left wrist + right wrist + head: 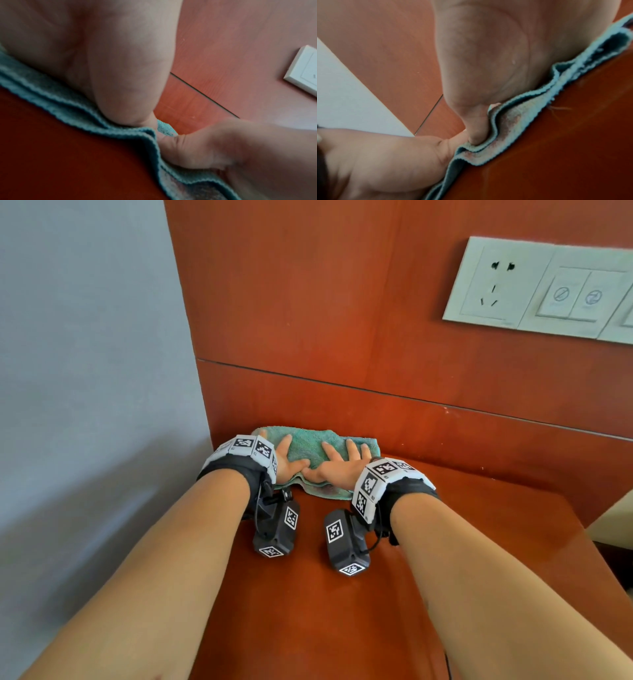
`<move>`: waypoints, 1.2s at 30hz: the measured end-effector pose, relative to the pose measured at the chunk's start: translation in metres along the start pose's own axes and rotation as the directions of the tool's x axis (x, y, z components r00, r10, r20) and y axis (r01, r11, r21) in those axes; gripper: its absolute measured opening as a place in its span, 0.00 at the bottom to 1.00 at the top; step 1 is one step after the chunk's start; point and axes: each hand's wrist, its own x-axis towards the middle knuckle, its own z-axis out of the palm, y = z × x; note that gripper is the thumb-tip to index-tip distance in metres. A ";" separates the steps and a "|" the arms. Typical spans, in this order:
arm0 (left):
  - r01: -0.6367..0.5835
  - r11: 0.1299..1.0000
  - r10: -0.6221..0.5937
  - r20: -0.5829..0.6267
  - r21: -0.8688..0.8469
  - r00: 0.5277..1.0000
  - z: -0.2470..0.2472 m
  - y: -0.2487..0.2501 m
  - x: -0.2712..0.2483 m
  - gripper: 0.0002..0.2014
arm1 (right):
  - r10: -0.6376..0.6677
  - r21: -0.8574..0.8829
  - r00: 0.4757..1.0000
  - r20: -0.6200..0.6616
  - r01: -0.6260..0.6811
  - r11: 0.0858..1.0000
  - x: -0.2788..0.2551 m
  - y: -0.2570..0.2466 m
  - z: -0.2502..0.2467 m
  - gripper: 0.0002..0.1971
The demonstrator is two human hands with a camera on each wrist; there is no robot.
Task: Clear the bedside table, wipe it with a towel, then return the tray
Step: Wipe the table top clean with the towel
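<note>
Both hands lie flat on a folded green towel [313, 445] at the back of the bedside table [462, 542], close to the wooden wall panel [308, 302] behind it. The left hand [289, 462] covers the left part of the towel and the right hand [337, 465] the right part, each with straight, spread fingers pressing down on the cloth rather than curling round it. The two thumbs point toward each other and nearly meet near the towel's front edge. In the left wrist view the palm of the left hand [102, 54] sits on the layered front edge of the towel [68, 105], and the right hand [231, 146] lies just beside it on the same cloth. In the right wrist view the right hand [488, 60] rests on the towel [513, 115], whose folded edge ripples up in front of the thumb, with the left hand [385, 162] next to it. A white socket and switch plate [541, 289] is fixed to the wall panel up to the right. A pale wall [85, 337] runs along the left side of the table. The tray is not visible in any view.
</note>
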 end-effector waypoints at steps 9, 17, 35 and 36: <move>0.045 0.998 -0.048 -0.062 -0.055 0.997 0.005 0.032 0.026 0.39 | -0.039 -0.159 0.999 -0.012 0.037 0.987 0.000 0.022 -0.010 0.38; 0.023 0.999 -0.027 -0.071 -0.049 0.997 0.024 0.099 0.036 0.45 | -0.008 -0.244 0.999 -0.034 -0.001 0.970 -0.021 0.088 -0.040 0.36; -0.183 0.977 0.177 -0.067 -0.107 0.982 0.056 0.296 -0.039 0.37 | 0.192 0.192 0.976 -0.103 -0.170 0.966 -0.075 0.276 -0.103 0.43; -0.197 0.975 0.192 -0.061 -0.100 0.980 0.057 0.298 -0.041 0.36 | 0.190 0.235 0.976 -0.106 -0.161 0.958 -0.076 0.280 -0.102 0.43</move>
